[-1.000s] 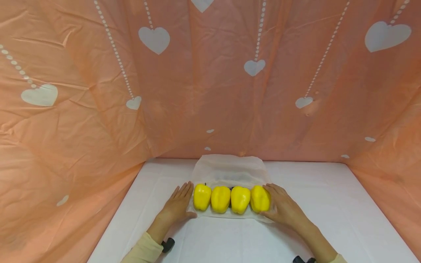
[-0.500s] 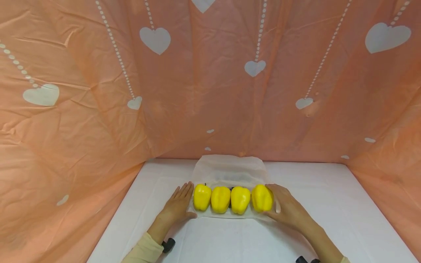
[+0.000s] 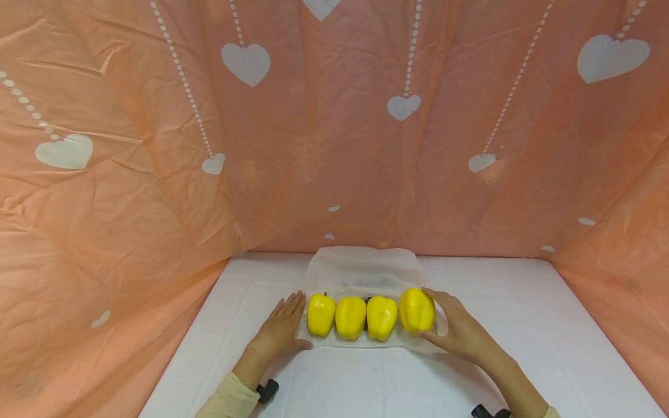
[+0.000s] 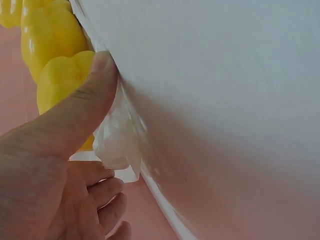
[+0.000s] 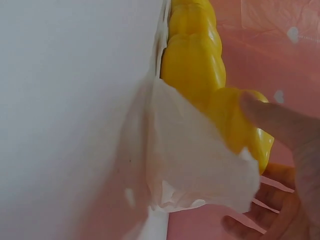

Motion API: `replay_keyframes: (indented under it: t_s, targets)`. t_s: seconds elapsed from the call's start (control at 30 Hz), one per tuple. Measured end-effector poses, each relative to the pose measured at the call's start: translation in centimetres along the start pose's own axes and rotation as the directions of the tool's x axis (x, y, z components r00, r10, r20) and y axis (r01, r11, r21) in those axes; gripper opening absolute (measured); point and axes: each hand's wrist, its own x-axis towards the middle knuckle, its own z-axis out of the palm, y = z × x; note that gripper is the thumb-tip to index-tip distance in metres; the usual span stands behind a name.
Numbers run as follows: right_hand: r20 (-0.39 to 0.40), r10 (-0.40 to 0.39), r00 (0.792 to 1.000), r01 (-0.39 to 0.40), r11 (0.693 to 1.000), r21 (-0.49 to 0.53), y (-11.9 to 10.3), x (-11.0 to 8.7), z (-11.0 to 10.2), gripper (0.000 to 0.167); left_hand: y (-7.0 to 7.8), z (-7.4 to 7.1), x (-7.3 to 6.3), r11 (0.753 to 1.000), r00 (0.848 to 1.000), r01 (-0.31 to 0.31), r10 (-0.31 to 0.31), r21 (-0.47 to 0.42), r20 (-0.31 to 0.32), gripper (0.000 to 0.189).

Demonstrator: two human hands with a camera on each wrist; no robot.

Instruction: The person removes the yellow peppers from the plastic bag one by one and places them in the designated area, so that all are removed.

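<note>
Several yellow bell peppers stand in a row on a thin translucent white plastic sheet or bag (image 3: 366, 264). My right hand (image 3: 462, 328) grips the rightmost bell pepper (image 3: 417, 310) between thumb and fingers; it sits slightly higher than its neighbours. In the right wrist view, a flap of the plastic (image 5: 200, 155) stands up against that pepper's side. Beside the leftmost bell pepper (image 3: 321, 314), my left hand (image 3: 282, 325) rests with its fingers straight. Its thumb (image 4: 80, 112) lies at the plastic's edge in the left wrist view.
A white table (image 3: 366, 383) lies under everything. Peach-coloured cloth (image 3: 334, 145) with white hearts hangs behind and at both sides. Something small and dark (image 3: 367, 326) shows between the two middle peppers.
My right hand has shifted the rightmost pepper slightly right and raised it, opening a gap to its neighbour. The left hand has stayed nearly still.
</note>
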Motion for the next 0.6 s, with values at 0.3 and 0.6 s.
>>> replay_keyframes:
  t_s: [0.3,0.6]
  targets:
    - [-0.026,-0.015,1.000,0.015,1.000,0.022,0.2,0.3,-0.6,0.091,0.0,0.0,-0.3,0.999,1.000,-0.024,0.023,-0.028,-0.015,0.105]
    - [-0.071,-0.033,0.997,0.036,0.999,0.036,0.6,0.4,-1.7,0.092,0.3,-0.2,-0.5,0.999,1.000,-0.012,0.012,-0.031,-0.015,0.102]
